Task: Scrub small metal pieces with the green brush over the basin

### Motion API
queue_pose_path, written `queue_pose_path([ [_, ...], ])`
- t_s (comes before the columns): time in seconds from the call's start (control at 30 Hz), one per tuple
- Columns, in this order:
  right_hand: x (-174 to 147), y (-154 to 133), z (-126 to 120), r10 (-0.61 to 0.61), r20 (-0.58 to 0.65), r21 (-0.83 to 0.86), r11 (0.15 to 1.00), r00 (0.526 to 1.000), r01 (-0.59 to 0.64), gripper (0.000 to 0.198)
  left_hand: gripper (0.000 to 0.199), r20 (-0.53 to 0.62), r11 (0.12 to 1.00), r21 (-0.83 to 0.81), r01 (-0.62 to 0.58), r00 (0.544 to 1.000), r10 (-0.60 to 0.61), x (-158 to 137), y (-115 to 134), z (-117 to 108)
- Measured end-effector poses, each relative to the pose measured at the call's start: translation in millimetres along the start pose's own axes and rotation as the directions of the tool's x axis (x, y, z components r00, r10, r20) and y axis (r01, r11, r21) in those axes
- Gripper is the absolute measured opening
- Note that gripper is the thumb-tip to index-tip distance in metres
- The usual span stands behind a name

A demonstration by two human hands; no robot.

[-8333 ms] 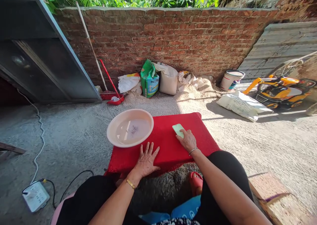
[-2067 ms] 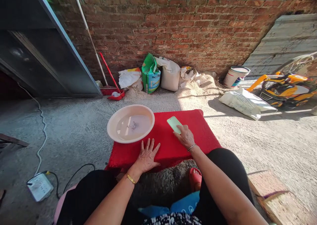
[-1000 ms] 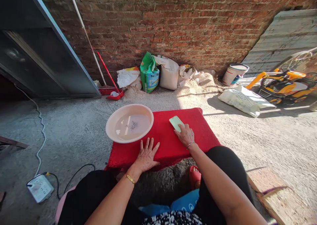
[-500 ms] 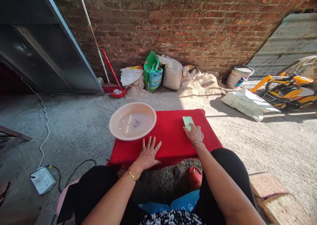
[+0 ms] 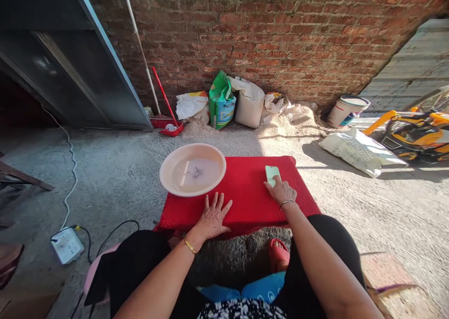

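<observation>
Green phone (image 5: 271, 171), nr end under R grip (image 5: 282, 192); red cloth (image 5: 243, 188) below

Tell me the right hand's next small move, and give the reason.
Probably slide the green phone slightly toward the middle of the red cloth: the right hand has its fingers at the phone's near end, the phone lies right of the cloth's middle, and the left hand, spread flat, may be steadying the cloth.

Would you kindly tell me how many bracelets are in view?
2: a golden bracelet, worn just behind the left hand, and a silvery bracelet, worn just behind the right hand.
</observation>
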State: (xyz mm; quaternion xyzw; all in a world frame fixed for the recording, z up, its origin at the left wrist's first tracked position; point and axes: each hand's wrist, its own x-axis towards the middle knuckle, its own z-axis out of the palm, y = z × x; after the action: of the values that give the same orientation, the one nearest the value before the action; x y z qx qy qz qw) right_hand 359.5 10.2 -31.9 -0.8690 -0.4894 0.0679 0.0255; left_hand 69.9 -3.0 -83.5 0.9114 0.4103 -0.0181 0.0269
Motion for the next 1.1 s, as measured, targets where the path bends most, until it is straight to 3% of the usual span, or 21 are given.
queue_pose_path([
  [0.3, 30.6, 10.8, -18.4, -0.189, 0.157, -0.182, 0.959, 0.969, 0.217, 0.048, 0.1, -0.009, 0.999, -0.038, -0.015, 1.0, 0.015, 0.3, 0.0, 5.2],
  [0.43, 39.5, 11.5, -23.3, -0.206, 0.231, -0.149, 0.958, 0.951, 0.243, 0.044, 0.1, 0.003, 0.998, -0.059, -0.004, 1.0, 0.004, -2.3, 1.3, 1.2],
  [0.53, 37.8, 4.7, -19.1, -0.191, 0.176, -0.096, 0.973, 0.966, 0.21, 0.046, 0.098, 0.016, 0.998, -0.055, 0.005, 1.0, -0.004, -3.1, 2.3, -1.1],
  [0.6, 29.5, -6.4, -12.8, -0.252, 0.089, -0.078, 0.963, 0.964, 0.259, 0.047, 0.096, 0.022, 0.999, -0.05, 0.009, 1.0, -0.008, -3.1, 2.7, -1.8],
  [0.67, 16.3, -22.2, -4.8, -0.397, 0.022, -0.09, 0.913, 0.918, 0.397, 0.047, 0.096, 0.023, 0.999, -0.046, 0.006, 1.0, -0.005, -3.0, 3.1, -2.4],
  [0.73, 2.0, -38.7, 3.1, -0.542, -0.005, -0.123, 0.834, 0.84, 0.538, 0.046, 0.097, 0.021, 0.999, -0.037, 0.002, 1.0, -0.002, -2.9, 3.5, -3.2],
  [0.77, -3.8, -45.7, 6.2, -0.587, -0.006, -0.141, 0.802, 0.809, 0.581, 0.046, 0.098, 0.02, 1.0, -0.03, 0.002, 1.0, -0.001, -2.9, 3.7, -3.7],
  [0.83, -9.8, -53.9, 9.8, -0.612, 0.002, -0.164, 0.78, 0.791, 0.603, 0.046, 0.097, 0.017, 1.0, -0.015, 0.004, 1.0, -0.004, -2.8, 4.4, -4.5],
  [0.97, 5.5, -42.0, 3.1, -0.492, 0.026, -0.162, 0.857, 0.87, 0.489, 0.047, 0.097, 0.003, 1.0, -0.003, -0.002, 1.0, 0.002, -2.0, 5.3, -4.3],
  [1.1, 38.3, -8.7, -16.1, -0.177, 0.03, -0.132, 0.975, 0.984, 0.179, 0.05, 0.097, 0.028, 1.0, -0.004, -0.003, 1.0, 0.003, -0.6, 5.4, -4.7],
])
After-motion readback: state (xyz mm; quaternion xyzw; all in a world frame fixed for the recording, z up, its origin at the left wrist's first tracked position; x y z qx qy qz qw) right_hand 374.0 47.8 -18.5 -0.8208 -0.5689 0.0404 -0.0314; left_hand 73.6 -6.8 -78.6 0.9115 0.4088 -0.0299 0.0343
